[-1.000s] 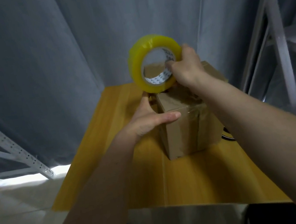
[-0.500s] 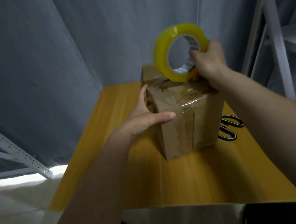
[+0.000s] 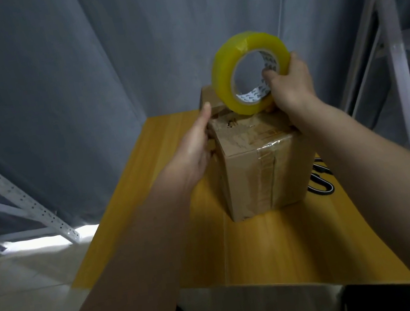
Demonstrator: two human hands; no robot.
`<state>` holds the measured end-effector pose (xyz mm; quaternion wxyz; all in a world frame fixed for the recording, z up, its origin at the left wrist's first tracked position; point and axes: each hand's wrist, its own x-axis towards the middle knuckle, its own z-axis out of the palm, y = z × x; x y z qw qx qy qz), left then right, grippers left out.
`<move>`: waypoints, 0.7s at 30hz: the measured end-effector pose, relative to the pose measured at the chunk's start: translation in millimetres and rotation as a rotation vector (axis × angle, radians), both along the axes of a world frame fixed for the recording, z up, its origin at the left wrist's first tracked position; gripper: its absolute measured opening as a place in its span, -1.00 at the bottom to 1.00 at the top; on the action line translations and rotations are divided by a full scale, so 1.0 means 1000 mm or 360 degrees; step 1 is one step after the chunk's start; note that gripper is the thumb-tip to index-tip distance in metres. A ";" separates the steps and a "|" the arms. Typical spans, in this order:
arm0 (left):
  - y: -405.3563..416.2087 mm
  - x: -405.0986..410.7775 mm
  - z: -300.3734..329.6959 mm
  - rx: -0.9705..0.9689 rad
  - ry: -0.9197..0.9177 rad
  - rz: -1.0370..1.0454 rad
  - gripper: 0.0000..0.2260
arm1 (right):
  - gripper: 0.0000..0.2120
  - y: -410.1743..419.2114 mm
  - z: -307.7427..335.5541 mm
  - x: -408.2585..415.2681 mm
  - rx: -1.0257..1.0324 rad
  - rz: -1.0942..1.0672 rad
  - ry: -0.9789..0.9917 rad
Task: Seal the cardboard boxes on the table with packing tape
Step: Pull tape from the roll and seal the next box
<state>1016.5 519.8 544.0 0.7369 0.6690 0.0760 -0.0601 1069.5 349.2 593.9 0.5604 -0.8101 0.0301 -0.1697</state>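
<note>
A brown cardboard box [image 3: 250, 175] stands on the yellow wooden table [image 3: 280, 245], with clear tape running down its front face and over its worn top. A second box [image 3: 209, 98] shows partly behind it. My right hand [image 3: 290, 85] grips a yellow roll of packing tape [image 3: 226, 76], held upright with its lower edge on the far part of the box top. My left hand [image 3: 194, 149] lies flat against the box's left side near the top edge, fingers straight.
Black scissors [image 3: 322, 182] lie on the table to the right of the box, partly hidden by my right forearm. Grey curtains hang behind. Metal shelf frames stand at left [image 3: 17, 196] and right [image 3: 400, 70].
My left hand has shifted from the box's front corner to its left side, thumb off the front face. The tape roll stays at the far top of the box, tipped slightly.
</note>
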 end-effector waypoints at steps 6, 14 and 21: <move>-0.018 0.013 -0.017 0.0155 -0.0105 0.0229 -0.58 | -0.72 -0.003 -0.003 0.001 0.0068 -0.0038 -0.0025; -0.021 0.006 -0.011 0.0284 -0.0225 0.0301 -0.57 | -0.67 -0.010 0.002 0.004 -0.0157 -0.0022 -0.0085; -0.020 0.003 -0.005 0.0396 -0.0200 0.0252 -0.57 | -0.67 -0.012 -0.001 0.001 -0.0302 -0.0053 -0.0090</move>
